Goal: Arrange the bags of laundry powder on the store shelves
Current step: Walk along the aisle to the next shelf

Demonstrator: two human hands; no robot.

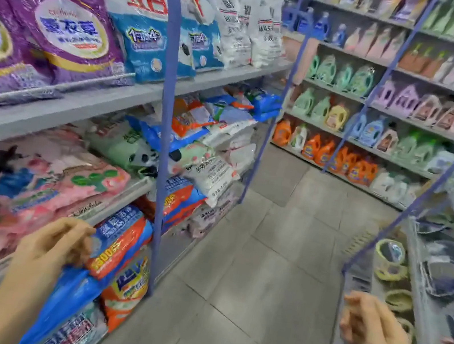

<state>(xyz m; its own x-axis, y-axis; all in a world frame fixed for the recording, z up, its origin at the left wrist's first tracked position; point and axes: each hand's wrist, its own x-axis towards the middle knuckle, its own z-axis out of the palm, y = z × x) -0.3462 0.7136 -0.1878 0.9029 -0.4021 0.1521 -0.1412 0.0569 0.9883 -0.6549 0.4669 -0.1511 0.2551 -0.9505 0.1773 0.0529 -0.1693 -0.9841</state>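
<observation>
Store shelves (80, 108): left hand (54, 245) seemingly grips bag (120, 247).

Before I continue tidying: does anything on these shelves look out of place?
Yes. Beyond the blue post, mixed bags lie in a jumbled, tilted heap; the white bags above stand upright.

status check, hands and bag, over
Left hand grips orange bag by its top. Right hand free, fingers loosely curled. Blue post close beside bag.
</observation>
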